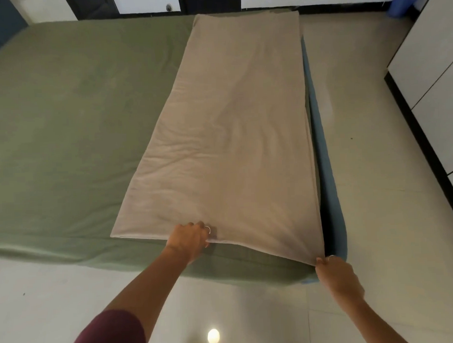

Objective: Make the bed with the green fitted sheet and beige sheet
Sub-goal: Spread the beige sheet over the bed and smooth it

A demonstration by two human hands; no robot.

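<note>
The green fitted sheet (64,120) covers the mattress and lies smooth across its left and middle. A beige sheet (231,125), folded into a long strip, lies along the right side of the bed from the far end to the near edge. My left hand (189,239) grips the beige sheet's near edge around its middle. My right hand (337,275) pinches the near right corner of the beige sheet, pulled out past the mattress corner. The cloth is stretched between both hands.
A blue mattress side (328,167) shows along the bed's right edge. Pale tiled floor (375,191) runs to the right and in front of the bed. White cabinet doors (435,74) line the right wall. A blue object (402,3) stands in the far right corner.
</note>
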